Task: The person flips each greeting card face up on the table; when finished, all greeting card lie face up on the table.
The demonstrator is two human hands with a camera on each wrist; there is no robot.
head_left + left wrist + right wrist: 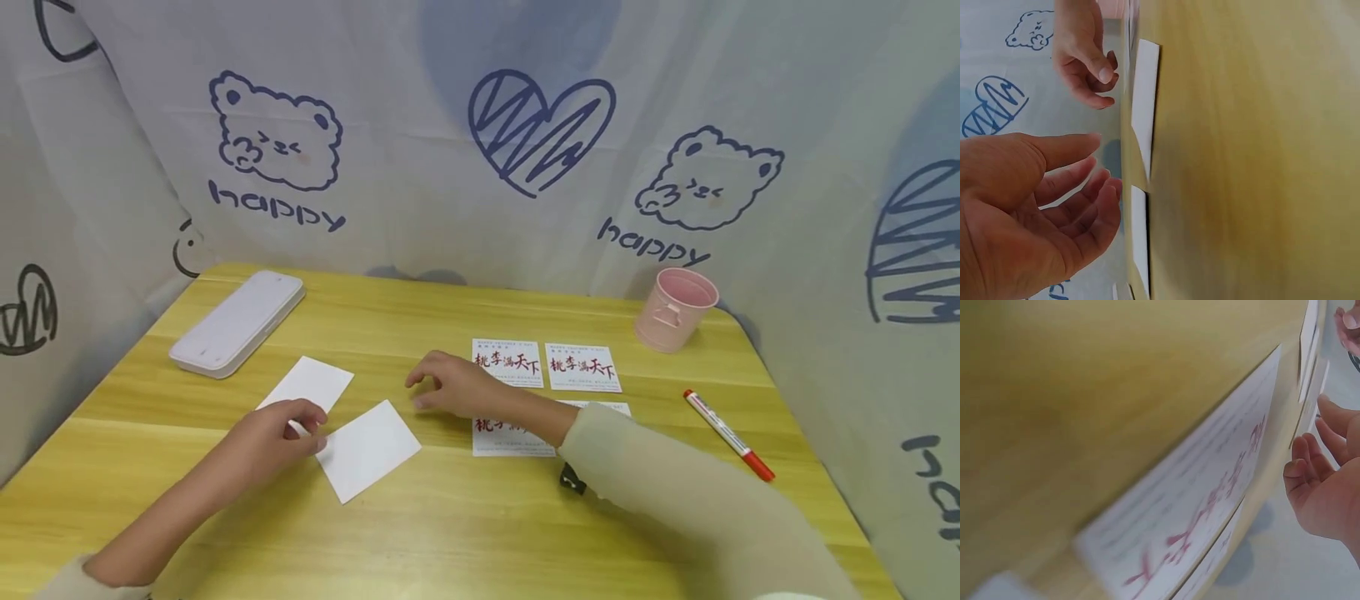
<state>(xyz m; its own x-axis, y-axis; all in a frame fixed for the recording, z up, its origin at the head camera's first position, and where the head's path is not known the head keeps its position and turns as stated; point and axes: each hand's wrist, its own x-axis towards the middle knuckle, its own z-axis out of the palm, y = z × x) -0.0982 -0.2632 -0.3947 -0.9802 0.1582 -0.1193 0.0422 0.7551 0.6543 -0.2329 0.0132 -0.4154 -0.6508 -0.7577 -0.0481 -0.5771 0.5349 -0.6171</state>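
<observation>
Two blank white cards lie on the left half of the table: a rear card (311,383) and a front card (369,454). My left hand (273,442) hovers over their near edges, fingers loosely bent and holding nothing. My right hand (461,385) is above the table between the blank cards and the printed ones, its fingers loosely curled around nothing. Under and behind that arm are several white cards with red characters, among them a back-left card (506,375) and a back-right card (583,368). The right forearm partly covers the front printed cards (1191,494).
A long white case (238,321) sits at the back left. At the back right stands a pink cup (677,308), with a red-and-white marker (727,433) in front of it. A small black object (572,479) shows beside the right sleeve. Patterned cloth (412,167) hangs behind the table.
</observation>
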